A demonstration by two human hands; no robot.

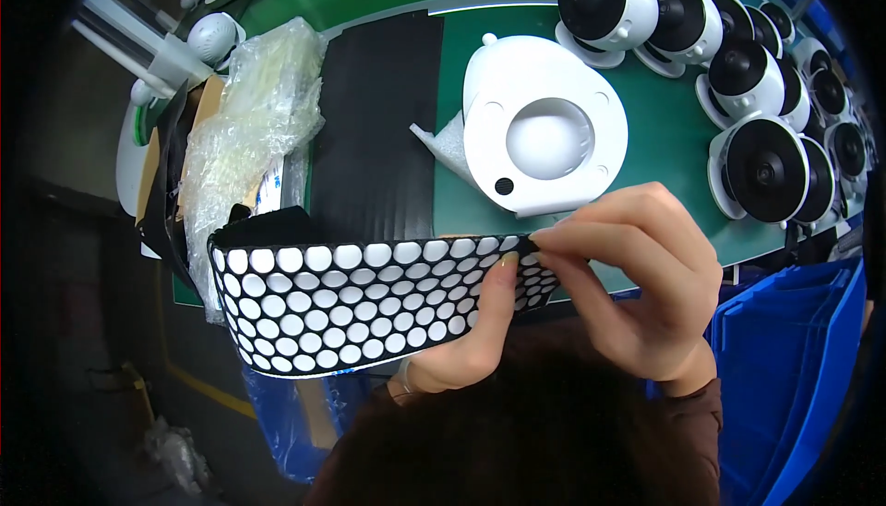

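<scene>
A long black sheet covered with rows of white round pads (353,295) curves across the front of the bench. My left hand (473,335) grips it from below near its right end, the thumb lying over the front face. My right hand (646,275) is closed in a pinch at the sheet's top right edge; whether a single pad is between the fingertips is too small to make out. Just beyond the sheet, a white rounded housing (484,137) with a circular opening lies on the green bench, a scrap of clear wrap partly under it.
Several white devices with black round fronts (768,171) crowd the right side. A black flat panel (378,109) and a bundle of clear bubble wrap (263,90) lie at the left. A blue bin (784,349) stands at the lower right. The green bench (664,127) stretches behind.
</scene>
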